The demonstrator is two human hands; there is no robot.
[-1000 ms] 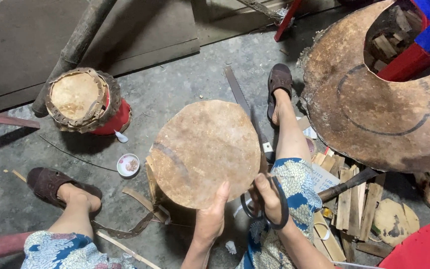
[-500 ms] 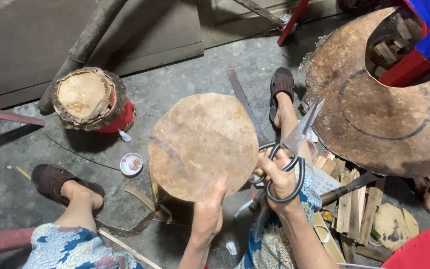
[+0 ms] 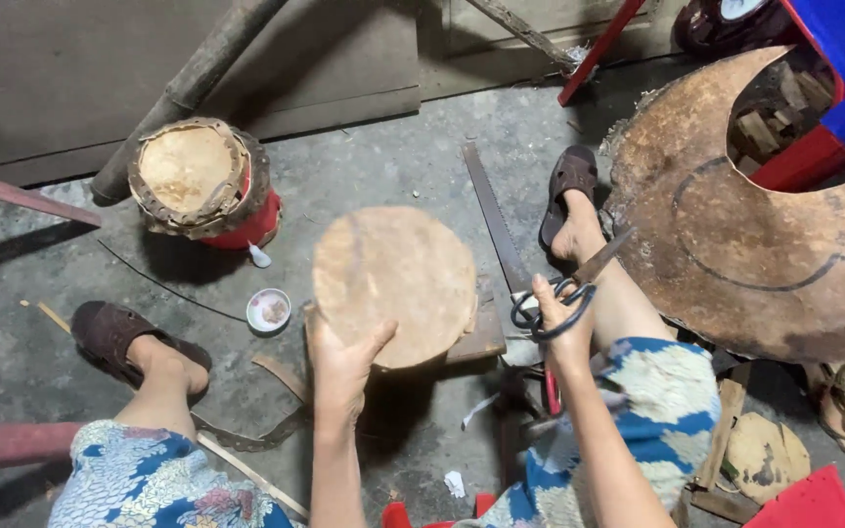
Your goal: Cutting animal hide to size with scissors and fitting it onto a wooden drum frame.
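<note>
From the head view, the person is sitting over a grey concrete floor [image 3: 383, 166]. The left hand [image 3: 339, 364] is gripping the near edge of a round tan hide disc [image 3: 393, 284], its grip clamped on the rim, the disc resting on what seems to be a low wooden block. The right hand [image 3: 557, 328] is holding dark scissors [image 3: 564, 298], fingers closed through the loops. A saw blade [image 3: 496, 220] is lying on the floor just beside the disc. A red drum [image 3: 202, 186] is standing toward the far left, and a large hide sheet [image 3: 745, 235] is spreading at the right.
</note>
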